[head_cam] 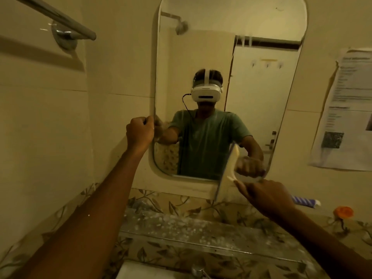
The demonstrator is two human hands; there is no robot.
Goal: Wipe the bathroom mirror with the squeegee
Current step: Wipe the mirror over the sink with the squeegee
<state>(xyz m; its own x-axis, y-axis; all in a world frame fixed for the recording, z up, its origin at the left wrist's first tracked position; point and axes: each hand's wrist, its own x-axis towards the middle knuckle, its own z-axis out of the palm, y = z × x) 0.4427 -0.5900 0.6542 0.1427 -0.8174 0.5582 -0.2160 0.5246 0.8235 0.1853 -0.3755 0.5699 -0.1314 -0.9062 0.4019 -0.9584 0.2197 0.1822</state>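
The left grip (140, 130) is clenched at the left edge of the arched mirror (261, 27), its thumb against the rim about halfway down, so it appears to clasp the edge itself. The right grip (268, 195) grasps the pale squeegee (227, 178) by its handle, which the fingers hide. The squeegee sits at the mirror's lower right corner, its blade tilted close to upright and lying against the glass, with its lower end reaching past the bottom rim onto the wall. The glass reflects the person in a green shirt wearing a white headset, both arms raised. Below the mirror a speckled glass shelf (181, 228) runs along a band of leaf-patterned tiles. To the right of the right grip a blue-and-white striped tube (306, 202) lies on its side, and an orange object (343, 212), too blurred to name, sits just beyond it. A printed paper notice (346, 109) hangs on the wall right of the mirror, a chrome towel bar (56, 19) is mounted at upper left, and a faucet (198, 270) shows at the bottom edge.
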